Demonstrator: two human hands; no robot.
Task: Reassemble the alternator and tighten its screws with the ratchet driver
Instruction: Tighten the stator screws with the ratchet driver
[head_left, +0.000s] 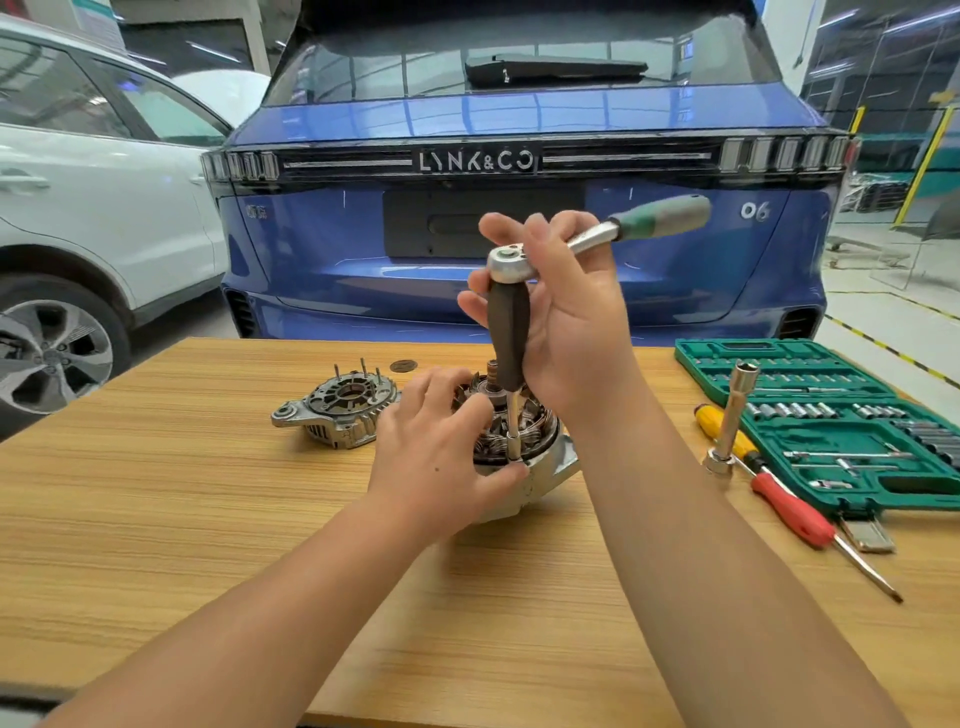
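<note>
The alternator body (540, 457), with its copper windings showing, stands in the middle of the wooden table (208, 519). My left hand (441, 447) rests on its near left side, thumb and fingertips pinching at the socket where it meets the housing rim. A black-handled driver extension (508, 338) stands upright on that spot, topped by the ratchet head (511, 262) with its green handle (660, 215) pointing right. My right hand (561, 317) curls round the ratchet head and the black handle. The alternator's rear cover (337, 410) lies apart to the left.
A green socket set case (821, 415) lies open at the table's right, with a tall socket wrench (732, 415) standing before it and red and yellow screwdrivers (795, 514) beside it. A blue car (519, 156) stands right behind the table, a white car (78, 208) at left.
</note>
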